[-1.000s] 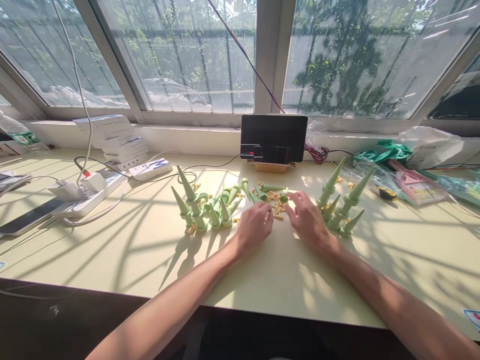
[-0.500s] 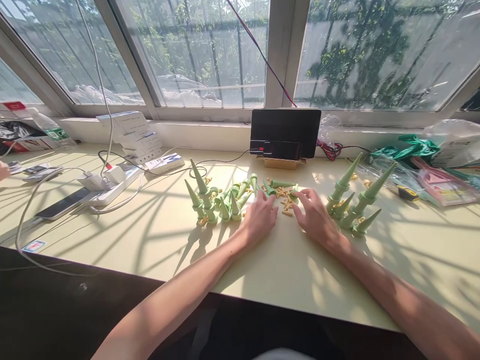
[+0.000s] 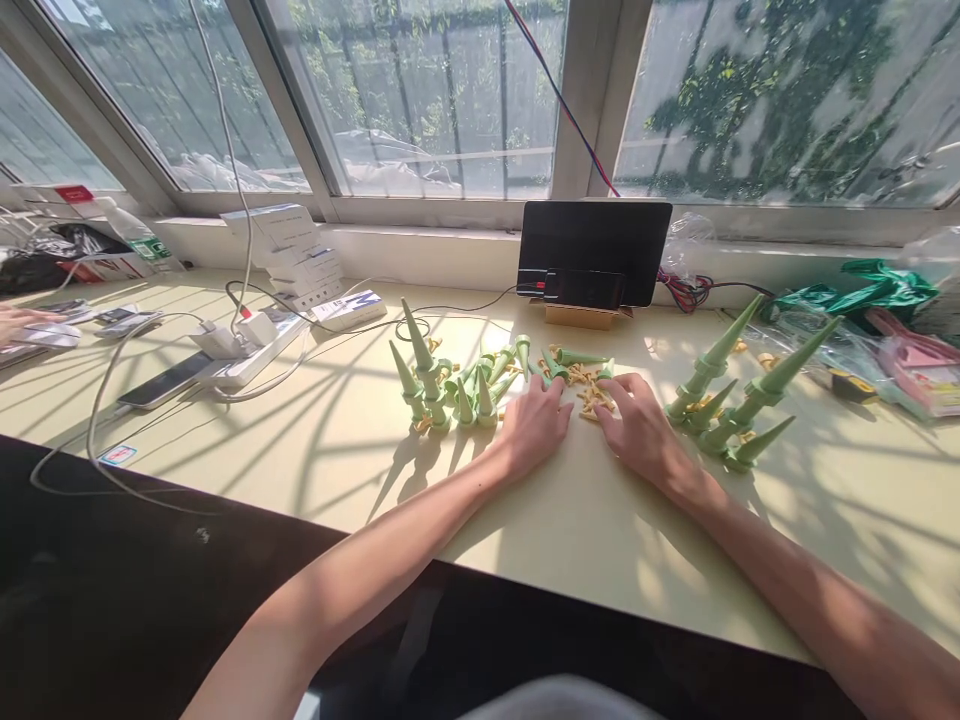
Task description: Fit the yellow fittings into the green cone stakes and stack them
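Centrally, small yellow plastic pieces (image 3: 581,376) lie among pointed green plastic cones (image 3: 571,356); left hand (image 3: 534,430) rests released, right hand (image 3: 637,432) curls over them, grip unclear.

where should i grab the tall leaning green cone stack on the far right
I'd grip the tall cone stack low, at its thick base, not the thin tip. It leans up to the right, so come from its right, where the table is bare; other cones crowd its left.

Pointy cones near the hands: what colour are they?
The cones are light green; the head view shows them best.
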### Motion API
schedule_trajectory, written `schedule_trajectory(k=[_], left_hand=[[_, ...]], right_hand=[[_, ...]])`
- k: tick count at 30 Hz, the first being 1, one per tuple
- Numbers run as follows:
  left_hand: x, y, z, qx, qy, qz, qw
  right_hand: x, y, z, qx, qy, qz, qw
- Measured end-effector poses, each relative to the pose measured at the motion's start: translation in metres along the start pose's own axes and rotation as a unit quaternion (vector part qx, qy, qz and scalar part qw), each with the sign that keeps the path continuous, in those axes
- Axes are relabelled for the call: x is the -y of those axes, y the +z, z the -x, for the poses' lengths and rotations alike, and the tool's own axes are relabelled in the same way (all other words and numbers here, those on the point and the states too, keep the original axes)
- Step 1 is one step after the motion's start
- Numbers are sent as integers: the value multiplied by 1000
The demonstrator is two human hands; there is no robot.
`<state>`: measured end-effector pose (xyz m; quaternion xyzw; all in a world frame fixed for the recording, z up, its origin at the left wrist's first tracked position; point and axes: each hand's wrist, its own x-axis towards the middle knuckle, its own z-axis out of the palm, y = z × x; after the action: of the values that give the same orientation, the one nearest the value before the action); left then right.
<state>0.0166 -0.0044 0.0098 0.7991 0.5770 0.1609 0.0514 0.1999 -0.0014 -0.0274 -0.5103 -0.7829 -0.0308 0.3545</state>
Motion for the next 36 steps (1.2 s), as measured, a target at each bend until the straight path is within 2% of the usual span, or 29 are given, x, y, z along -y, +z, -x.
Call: schedule_trajectory(k=[19, 30, 36], left_hand=[[3, -1, -5, 28, -5, 16, 999], [8, 5, -5, -9, 5, 34, 999], [8, 3, -3, -54, 19, 54, 997]], right_hand=[[8, -1, 2, 9, -11, -32, 999], [10, 1, 1, 13, -4, -43, 999], [17, -4, -2, -33, 26, -114, 993]])
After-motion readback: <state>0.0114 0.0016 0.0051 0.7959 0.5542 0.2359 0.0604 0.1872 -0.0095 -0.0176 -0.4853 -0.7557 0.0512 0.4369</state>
